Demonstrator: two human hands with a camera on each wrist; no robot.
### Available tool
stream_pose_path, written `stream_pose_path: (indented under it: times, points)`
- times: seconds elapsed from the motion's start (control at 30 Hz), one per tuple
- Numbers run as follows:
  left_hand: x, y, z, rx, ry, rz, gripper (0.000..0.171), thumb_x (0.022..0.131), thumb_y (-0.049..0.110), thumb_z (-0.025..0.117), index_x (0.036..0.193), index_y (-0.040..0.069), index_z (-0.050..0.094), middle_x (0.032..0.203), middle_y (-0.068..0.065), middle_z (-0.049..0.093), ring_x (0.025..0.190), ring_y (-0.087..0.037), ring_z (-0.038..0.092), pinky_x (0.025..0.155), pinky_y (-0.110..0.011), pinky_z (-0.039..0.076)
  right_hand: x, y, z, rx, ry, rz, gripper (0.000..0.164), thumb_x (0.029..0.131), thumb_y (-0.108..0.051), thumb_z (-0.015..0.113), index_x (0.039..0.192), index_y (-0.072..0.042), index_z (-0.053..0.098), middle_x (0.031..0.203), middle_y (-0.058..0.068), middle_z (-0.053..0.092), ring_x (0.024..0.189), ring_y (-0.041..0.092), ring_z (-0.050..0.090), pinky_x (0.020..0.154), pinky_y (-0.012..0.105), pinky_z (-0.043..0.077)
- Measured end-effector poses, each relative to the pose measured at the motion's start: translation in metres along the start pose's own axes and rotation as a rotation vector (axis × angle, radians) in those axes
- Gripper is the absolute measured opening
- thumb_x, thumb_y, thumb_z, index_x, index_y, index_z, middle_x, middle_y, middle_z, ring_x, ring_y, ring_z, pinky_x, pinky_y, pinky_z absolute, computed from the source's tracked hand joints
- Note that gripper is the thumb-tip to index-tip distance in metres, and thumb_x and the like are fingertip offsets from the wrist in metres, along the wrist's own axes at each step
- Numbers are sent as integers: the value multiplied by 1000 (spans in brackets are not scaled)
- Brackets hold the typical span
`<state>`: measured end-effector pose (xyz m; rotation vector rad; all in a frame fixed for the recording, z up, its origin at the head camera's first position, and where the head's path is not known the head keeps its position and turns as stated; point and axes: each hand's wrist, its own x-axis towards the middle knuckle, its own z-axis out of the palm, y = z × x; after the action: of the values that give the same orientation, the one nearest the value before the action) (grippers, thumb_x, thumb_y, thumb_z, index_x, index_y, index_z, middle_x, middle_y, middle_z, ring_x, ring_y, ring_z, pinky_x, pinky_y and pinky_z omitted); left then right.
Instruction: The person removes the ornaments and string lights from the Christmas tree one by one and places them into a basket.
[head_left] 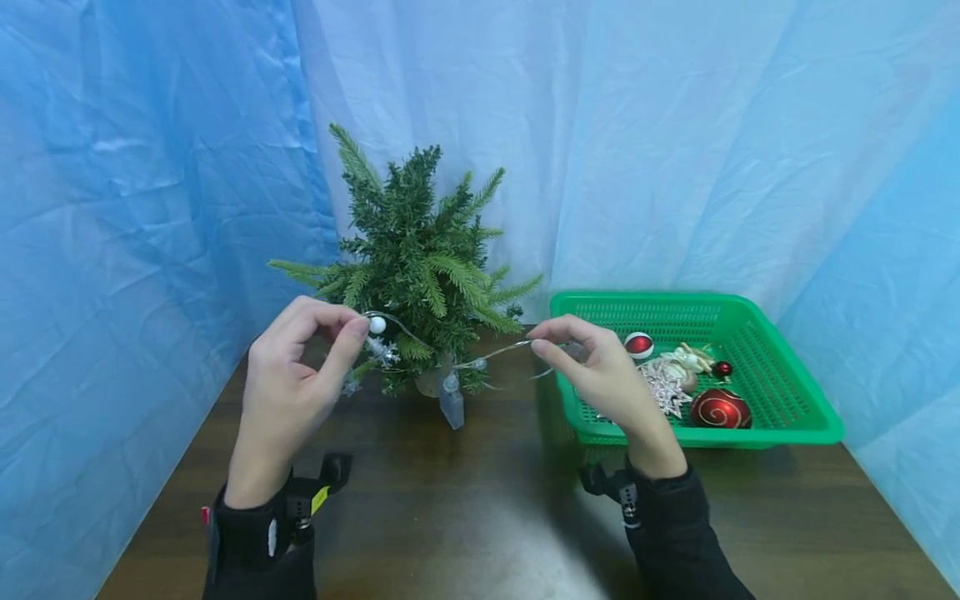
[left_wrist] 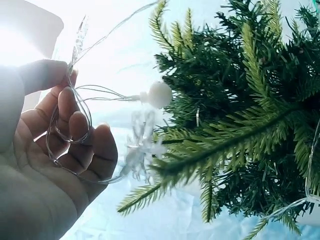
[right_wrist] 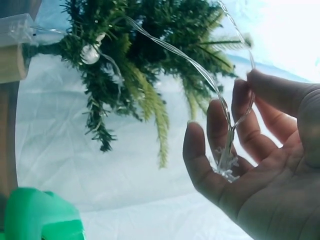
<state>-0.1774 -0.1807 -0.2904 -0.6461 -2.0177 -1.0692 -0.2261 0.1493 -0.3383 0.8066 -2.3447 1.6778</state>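
A small artificial Christmas tree [head_left: 420, 250] stands at the back of the table. My left hand [head_left: 296, 379] is in front of its left side and pinches a clear-wired string of lights [left_wrist: 107, 37] between thumb and index finger. Loops of the wire hang by those fingers, with a white ball bulb [left_wrist: 159, 95] and a clear snowflake [left_wrist: 142, 145] near the branches. On the right, my right hand [head_left: 592, 367] pinches another stretch of the wire [right_wrist: 200, 67]. A snowflake [right_wrist: 226, 165] lies against its curled fingers. The clear battery box [head_left: 452, 402] hangs by the tree's base.
At right stands a green basket [head_left: 795, 367] holding red balls [head_left: 720, 408], a red-and-white ball [head_left: 639, 345] and glittery snowflake ornaments [head_left: 663, 385]. The dark wooden table [head_left: 450, 517] stretches in front. Blue cloth [head_left: 675, 150] hangs behind and at both sides.
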Motion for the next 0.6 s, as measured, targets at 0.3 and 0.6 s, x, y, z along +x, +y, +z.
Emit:
stream_pose_path:
  times: [0.3, 0.6]
  points:
    - [-13, 9, -5, -43, 113, 50, 7, 95, 8, 70, 94, 2, 73, 91, -6, 65, 85, -13, 58, 80, -25, 44, 3, 2, 10, -104, -6, -34, 17, 102, -18, 65, 115, -10, 72, 115, 3, 69, 100, 15, 63, 87, 43, 52]
    - [-25, 3, -7, -28, 180, 85, 17, 96, 12, 70, 91, -5, 72, 90, -14, 67, 91, -11, 61, 84, -22, 46, 6, 8, 20, -153, -48, -81, 16, 102, -19, 64, 115, -14, 73, 111, 1, 70, 93, 12, 63, 82, 36, 55]
